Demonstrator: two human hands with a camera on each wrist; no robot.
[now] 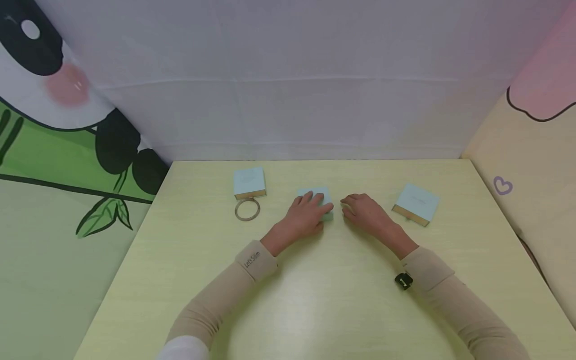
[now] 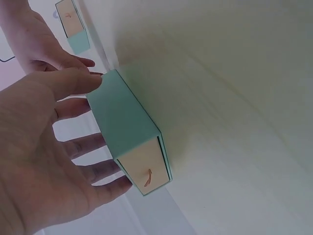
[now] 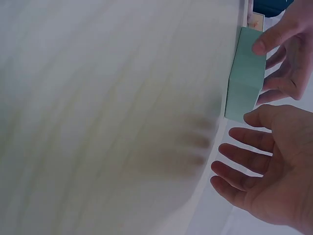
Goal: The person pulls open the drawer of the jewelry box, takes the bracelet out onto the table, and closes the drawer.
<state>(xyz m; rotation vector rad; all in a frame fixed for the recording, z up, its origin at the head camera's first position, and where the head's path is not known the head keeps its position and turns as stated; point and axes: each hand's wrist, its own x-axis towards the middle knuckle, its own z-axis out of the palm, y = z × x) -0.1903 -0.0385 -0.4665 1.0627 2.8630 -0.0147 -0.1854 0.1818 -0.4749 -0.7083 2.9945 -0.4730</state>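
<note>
A light teal drawer box (image 1: 326, 192) with a tan drawer front and a small ribbon pull lies at the middle of the table. My left hand (image 1: 303, 218) grips it, thumb on the near side and fingers spread over the far side, as the left wrist view shows. Much of the box's top is hidden under that hand in the head view. Just right of the box hovers my right hand (image 1: 368, 214), its fingers loosely bent and holding nothing. In the right wrist view, its thumb tip is close to the box's end.
A second teal box (image 1: 249, 182) lies at the back left, with a thin beige ring (image 1: 247, 210) just in front of it. On the right, a third box (image 1: 417, 201) sits at an angle. A pale wall (image 1: 315, 120) rises behind the table (image 1: 333, 300).
</note>
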